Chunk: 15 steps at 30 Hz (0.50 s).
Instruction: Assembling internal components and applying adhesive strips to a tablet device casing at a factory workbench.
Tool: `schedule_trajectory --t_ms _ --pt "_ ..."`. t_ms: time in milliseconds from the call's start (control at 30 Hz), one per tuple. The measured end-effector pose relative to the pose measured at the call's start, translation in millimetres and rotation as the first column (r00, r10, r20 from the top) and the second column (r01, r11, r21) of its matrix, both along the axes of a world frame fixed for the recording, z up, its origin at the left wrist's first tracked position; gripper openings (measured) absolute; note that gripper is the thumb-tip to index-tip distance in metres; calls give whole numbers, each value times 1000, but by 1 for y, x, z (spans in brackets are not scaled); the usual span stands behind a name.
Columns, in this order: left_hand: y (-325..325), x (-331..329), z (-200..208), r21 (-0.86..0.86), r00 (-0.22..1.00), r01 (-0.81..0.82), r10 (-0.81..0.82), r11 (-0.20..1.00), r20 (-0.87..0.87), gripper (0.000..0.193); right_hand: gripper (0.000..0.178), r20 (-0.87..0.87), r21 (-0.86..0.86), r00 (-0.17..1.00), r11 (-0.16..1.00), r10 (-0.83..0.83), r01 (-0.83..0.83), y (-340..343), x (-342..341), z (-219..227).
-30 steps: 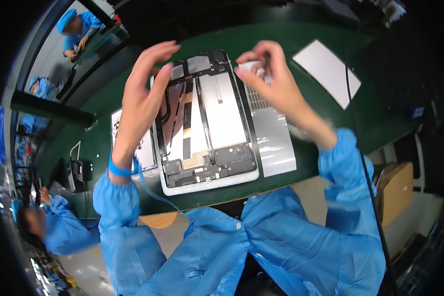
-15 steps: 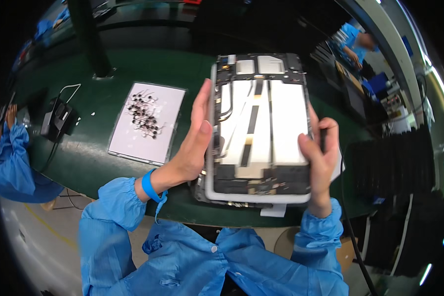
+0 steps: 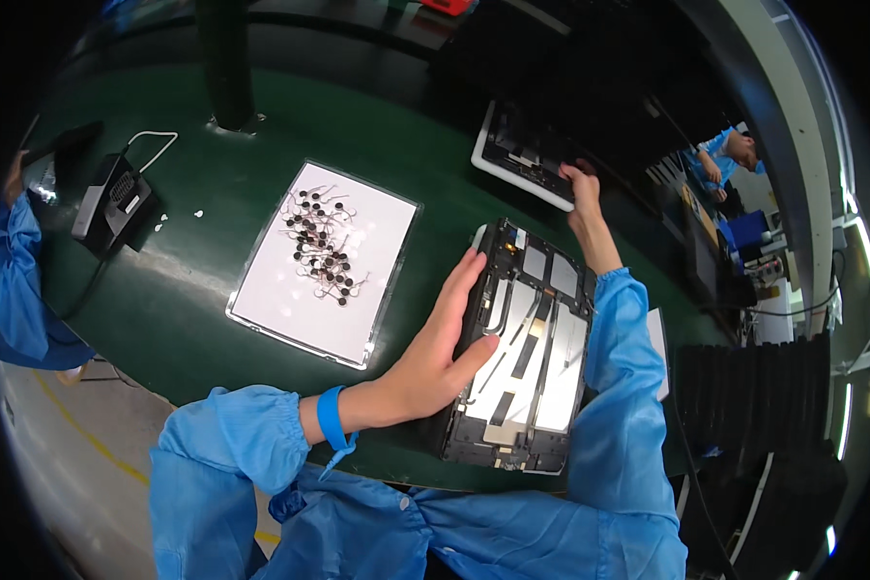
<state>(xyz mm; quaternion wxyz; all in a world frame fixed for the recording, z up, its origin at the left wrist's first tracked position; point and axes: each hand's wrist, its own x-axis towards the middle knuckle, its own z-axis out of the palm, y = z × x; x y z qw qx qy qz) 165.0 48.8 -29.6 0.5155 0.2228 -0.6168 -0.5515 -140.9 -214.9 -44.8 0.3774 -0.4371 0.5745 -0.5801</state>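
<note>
An opened tablet [image 3: 536, 333] with silvery battery panels and dark circuit parts lies in front of me, slightly tilted to the right. My left hand [image 3: 433, 360] rests along its left edge, fingers stretched out and thumb over its face. Farther off, at the back right, my right hand [image 3: 585, 198] grips the near right corner of a second opened tablet [image 3: 527, 159] with a white rim. My right sleeve covers part of the nearer tablet's right edge. Whether the farther tablet fully touches the table I cannot tell.
A white sheet [image 3: 300, 300] in a clear-edged holder bears several small black round parts with thin wires [image 3: 324, 256]. A black device [image 3: 113, 208] with a cable stands at left, near a post [image 3: 227, 72]. Co-workers in blue sit left and far right. Dark stacked trays [image 3: 754, 396] are at right.
The white-rimmed tablet has gone from above the other tablet to the back right in my right hand. My left hand has stayed beside the lower tablet, which now shows uncovered.
</note>
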Motion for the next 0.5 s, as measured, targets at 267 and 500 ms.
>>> schedule_trajectory --t_ms 267,500 --pt "0 5 8 -84 993 -57 65 995 100 71 36 -540 -306 834 949 -113 -69 12 -9 -4" --pt "-2 33 48 -625 891 -453 292 636 -348 37 26 -486 -123 857 958 170 -260 192 -63 50"
